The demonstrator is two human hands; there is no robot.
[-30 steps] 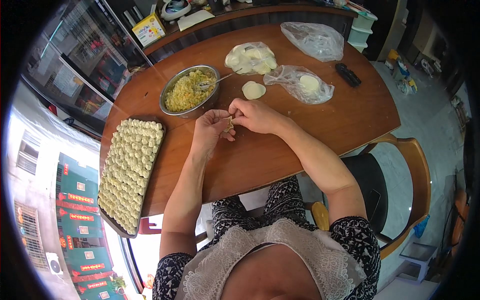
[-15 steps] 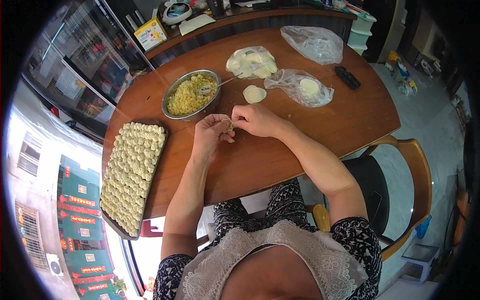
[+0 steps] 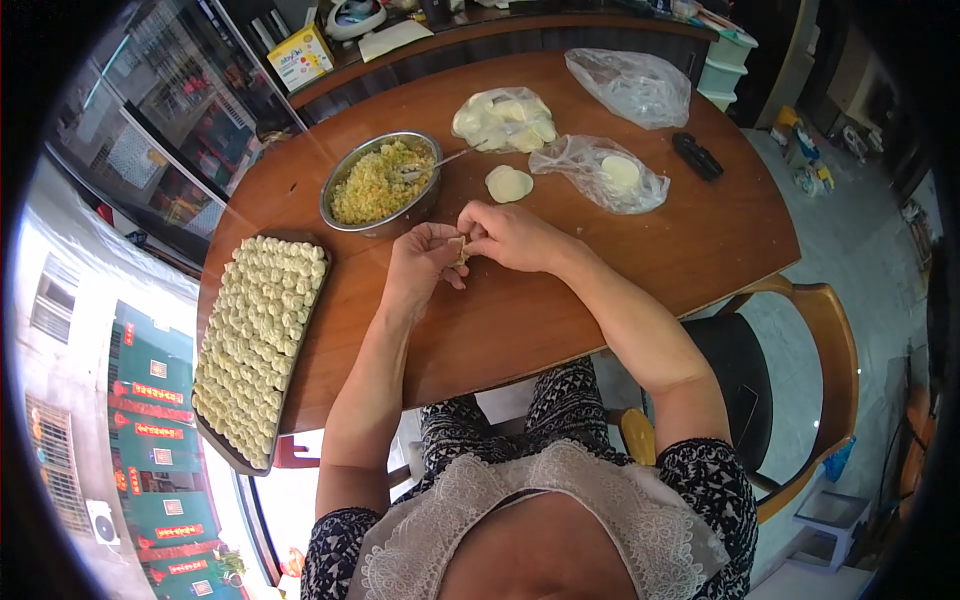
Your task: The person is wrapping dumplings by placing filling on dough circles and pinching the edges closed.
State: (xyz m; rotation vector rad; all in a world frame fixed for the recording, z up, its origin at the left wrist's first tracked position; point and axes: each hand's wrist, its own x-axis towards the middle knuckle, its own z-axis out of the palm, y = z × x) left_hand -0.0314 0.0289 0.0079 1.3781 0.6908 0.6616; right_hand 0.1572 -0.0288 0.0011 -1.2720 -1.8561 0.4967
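I see the left hand (image 3: pixel 416 264) grasping a small dough piece (image 3: pixel 461 252); directly right, the right hand (image 3: pixel 513 238) pinches its edge.

Apparently a home dining room: wooden table (image 3: pixel 500 330), curved-back chair (image 3: pixel 838 350), cluttered sideboard (image 3: pixel 600 36).

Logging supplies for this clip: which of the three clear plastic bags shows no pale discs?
The back-right bag, farthest from the right hand; pale discs show at the left bag and the front bag.
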